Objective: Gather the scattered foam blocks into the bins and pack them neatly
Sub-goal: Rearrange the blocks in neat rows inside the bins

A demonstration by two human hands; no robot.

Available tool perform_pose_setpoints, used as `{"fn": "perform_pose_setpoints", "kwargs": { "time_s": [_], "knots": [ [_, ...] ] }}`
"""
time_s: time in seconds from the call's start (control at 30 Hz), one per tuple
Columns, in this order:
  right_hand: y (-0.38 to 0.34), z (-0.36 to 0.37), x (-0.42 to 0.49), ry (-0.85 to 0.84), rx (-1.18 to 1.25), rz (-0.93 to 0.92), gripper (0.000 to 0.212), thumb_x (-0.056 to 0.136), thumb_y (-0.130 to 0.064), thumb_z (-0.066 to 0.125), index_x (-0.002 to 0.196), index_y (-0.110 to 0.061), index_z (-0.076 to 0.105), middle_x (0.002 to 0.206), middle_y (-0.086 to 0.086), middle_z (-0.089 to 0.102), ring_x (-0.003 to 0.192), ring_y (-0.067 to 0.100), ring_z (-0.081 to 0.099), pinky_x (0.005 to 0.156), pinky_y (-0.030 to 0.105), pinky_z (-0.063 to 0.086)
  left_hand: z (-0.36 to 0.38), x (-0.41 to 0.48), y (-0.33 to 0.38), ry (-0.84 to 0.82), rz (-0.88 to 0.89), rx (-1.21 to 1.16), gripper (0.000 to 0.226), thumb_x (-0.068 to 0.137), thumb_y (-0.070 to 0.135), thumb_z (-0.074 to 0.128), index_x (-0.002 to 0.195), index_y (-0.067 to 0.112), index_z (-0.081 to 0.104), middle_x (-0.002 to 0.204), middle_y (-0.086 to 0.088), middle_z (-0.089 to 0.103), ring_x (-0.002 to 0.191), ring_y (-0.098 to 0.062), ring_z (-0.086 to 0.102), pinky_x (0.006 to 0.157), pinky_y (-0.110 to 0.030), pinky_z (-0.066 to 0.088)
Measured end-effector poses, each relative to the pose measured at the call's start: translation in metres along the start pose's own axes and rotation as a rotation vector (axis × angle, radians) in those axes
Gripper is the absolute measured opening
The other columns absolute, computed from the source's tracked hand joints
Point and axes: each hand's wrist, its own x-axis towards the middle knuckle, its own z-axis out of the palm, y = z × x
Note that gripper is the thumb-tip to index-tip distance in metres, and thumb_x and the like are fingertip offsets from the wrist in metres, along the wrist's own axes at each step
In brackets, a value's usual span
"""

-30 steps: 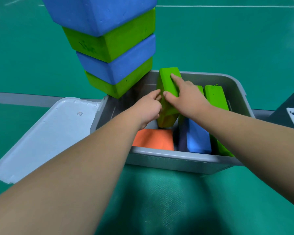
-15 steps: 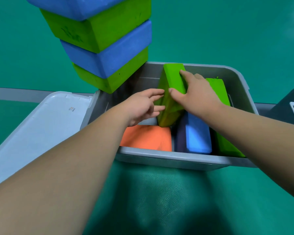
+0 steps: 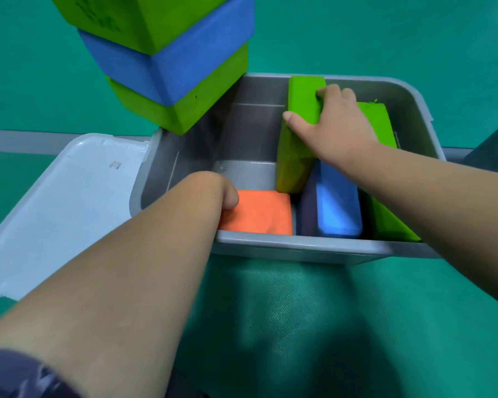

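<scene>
- The right hand (image 3: 337,127) is clamped on the tilted green foam block (image 3: 299,110) at 1 o'clock in the grey bin (image 3: 270,249), with the thumb pressed on its side and the fingers curled over its top.
- The left hand (image 3: 213,191) is set on the orange block (image 3: 262,211) at the bin's 7 o'clock. Its fingers are hidden, so whether the block is gripped cannot be told.
- A blue block (image 3: 338,208) is stood on edge at 5 o'clock in the bin.

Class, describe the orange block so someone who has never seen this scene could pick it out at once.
Start at the grey bin on the green floor. Look in its near left corner, by the left hand: the orange block lies flat there. No other block in the bin is orange.
</scene>
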Motion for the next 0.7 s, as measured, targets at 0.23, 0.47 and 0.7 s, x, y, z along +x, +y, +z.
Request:
{"fn": "perform_pose_setpoints", "kwargs": {
  "time_s": [0.23,0.47,0.7],
  "knots": [
    [-0.004,-0.002,-0.001,-0.018,0.005,0.004,0.082,0.088,-0.074,0.053,0.147,-0.019,0.042,0.133,0.018,0.048,0.113,0.045,0.060,0.102,0.048,0.048,0.007,0.020,-0.007,-0.086,-0.102,-0.071,0.062,0.077,0.033,0.056,0.130,0.001,0.063,0.123,-0.022,0.068,0.124,-0.041,0.063,0.108,-0.057,0.045],
    [-0.010,-0.009,0.000,-0.168,-0.088,0.020,0.092,0.080,-0.085,0.050,0.153,-0.031,0.035,0.131,0.024,0.054,0.117,0.043,0.059,0.102,0.046,0.049,-0.010,-0.022,-0.004,0.149,0.064,-0.155,0.019,0.094,0.024,0.066,0.098,0.006,0.067,0.097,-0.013,0.068,0.075,-0.030,0.065,0.067,-0.033,0.054],
    [-0.008,-0.009,-0.013,-0.063,-0.021,-0.019,0.083,0.089,-0.067,0.057,0.153,-0.018,0.036,0.137,0.018,0.046,0.117,0.044,0.059,0.100,0.048,0.049,-0.007,-0.023,-0.003,0.035,0.025,-0.262,0.026,0.099,0.029,0.062,0.111,0.006,0.063,0.103,-0.013,0.063,0.078,-0.029,0.059,0.077,-0.036,0.049]
  ]
}}
